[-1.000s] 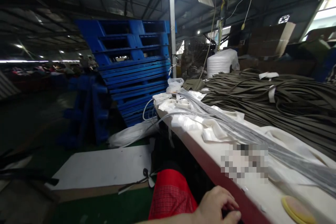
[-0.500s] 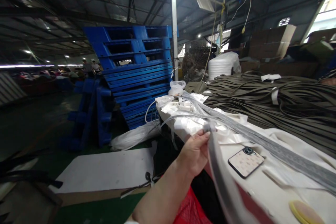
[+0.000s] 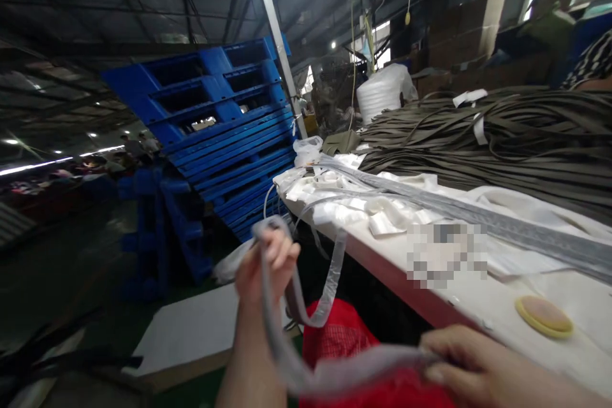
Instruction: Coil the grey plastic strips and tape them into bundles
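Note:
A long grey, partly see-through strap (image 3: pixel 329 296) hangs in a loose loop off the front edge of the table. My left hand (image 3: pixel 270 261) is closed around it, raised left of the table, and the strap bends over the fingers. Lower right, my right hand (image 3: pixel 459 360) pinches another stretch between thumb and fingers, blurred by motion. The strap sags between both hands, above red cloth (image 3: pixel 335 331) in my lap. Beside the hanging part, white crumpled strips (image 3: pixel 387 217) lie on the table.
The white table (image 3: pixel 382 261) bears a flat grey band (image 3: pixel 459 207), a round yellow-rimmed pad (image 3: pixel 544 317) and a pixelated patch. Dark olive straps (image 3: pixel 502 140) are heaped behind. Blue pallets (image 3: pixel 229 134) are stacked to the left, with a white board (image 3: pixel 191 331) on the floor.
My left hand has moved left and away from the table with the strap. My right hand has come into view at the lower right, holding it too. The view has tilted.

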A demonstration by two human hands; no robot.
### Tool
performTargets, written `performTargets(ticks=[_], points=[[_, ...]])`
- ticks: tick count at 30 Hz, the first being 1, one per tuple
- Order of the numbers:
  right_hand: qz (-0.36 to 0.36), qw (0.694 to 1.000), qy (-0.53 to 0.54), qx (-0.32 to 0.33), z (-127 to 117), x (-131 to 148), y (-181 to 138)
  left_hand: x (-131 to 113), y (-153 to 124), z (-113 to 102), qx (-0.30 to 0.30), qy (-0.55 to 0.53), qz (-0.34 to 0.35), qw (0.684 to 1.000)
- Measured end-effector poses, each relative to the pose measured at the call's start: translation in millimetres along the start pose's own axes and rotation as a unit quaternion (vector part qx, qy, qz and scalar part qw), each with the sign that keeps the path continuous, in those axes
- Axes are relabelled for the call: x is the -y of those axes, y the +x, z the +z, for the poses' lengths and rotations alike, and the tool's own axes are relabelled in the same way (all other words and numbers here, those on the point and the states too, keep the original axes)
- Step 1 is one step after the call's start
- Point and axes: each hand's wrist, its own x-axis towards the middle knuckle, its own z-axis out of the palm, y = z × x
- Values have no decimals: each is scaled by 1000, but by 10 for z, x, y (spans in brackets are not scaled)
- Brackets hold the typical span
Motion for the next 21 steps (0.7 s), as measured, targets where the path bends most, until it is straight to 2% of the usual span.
performTargets(ticks=[1, 2, 4, 6, 9, 12, 15, 16, 18, 20, 21], points=[[21, 998, 32, 40, 19, 10, 133, 141, 67, 134, -4, -25, -97, 995], [67, 989, 115, 66, 44, 14, 268, 317, 86, 279, -20, -35, -192, 980], [116, 952, 281, 28, 106, -2, 524, 698, -51, 567, -21, -23, -270, 962], [132, 899, 417, -40, 170, -41, 740, 987, -369, 806, 67, -50, -339, 937], [162, 830, 516, -137, 246, -127, 972, 1143, -873, 1006, 228, -110, -388, 886], [194, 802, 532, -189, 317, -251, 1087, 1134, -1111, 994, 278, -86, -435, 852], [217, 793, 536, -189, 418, -381, 1061, 1139, -1097, 828, 307, -63, -509, 802], [229, 792, 541, -168, 462, -419, 1026, 1155, -1070, 767, 322, -74, -528, 783], [263, 782, 559, -80, 571, -488, 937, 1218, -1025, 674, 345, -122, -556, 746], [324, 758, 566, 13, 703, -574, 849, 1321, -1020, 637, 333, -175, -593, 712], [359, 745, 561, 35, 772, -632, 812, 1382, -1038, 637, 311, -185, -619, 697]])
